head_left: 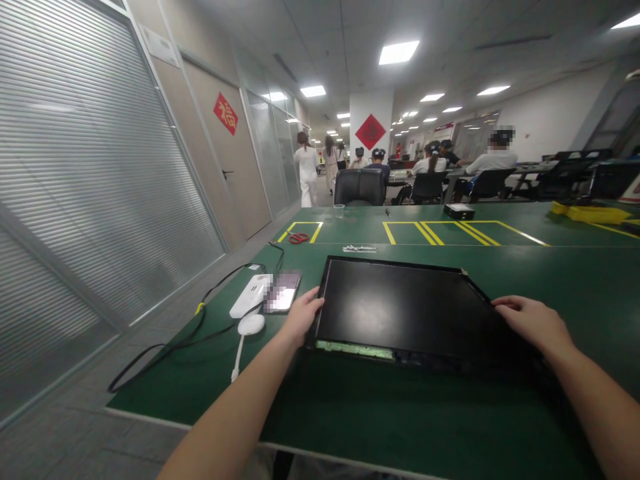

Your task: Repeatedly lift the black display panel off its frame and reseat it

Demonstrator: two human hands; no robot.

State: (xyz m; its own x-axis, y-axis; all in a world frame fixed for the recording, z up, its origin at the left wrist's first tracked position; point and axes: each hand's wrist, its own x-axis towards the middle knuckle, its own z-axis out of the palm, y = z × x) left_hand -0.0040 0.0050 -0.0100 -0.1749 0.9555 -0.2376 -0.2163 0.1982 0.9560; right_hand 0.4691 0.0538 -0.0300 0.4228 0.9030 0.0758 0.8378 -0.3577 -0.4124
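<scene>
A black flat screen panel (395, 307) lies or is held face up just over the green table, its near edge toward me. Along that near edge runs a greenish strip at the left. My left hand (303, 315) grips the panel's left edge, thumb on top and fingers partly hidden beneath. On the opposite side, my right hand (535, 325) holds the right edge, its fingers curled at the rim. Whether the panel touches the tabletop, I cannot tell.
Left of the panel on the green table (200, 393) are a phone (287, 293), a white power bank (247, 299), a white round device (251, 325) and black cables. Farther back are red-handled scissors (299, 238), a clear cup (339, 211) and a yellow tray (595, 214). Several people sit or walk beyond.
</scene>
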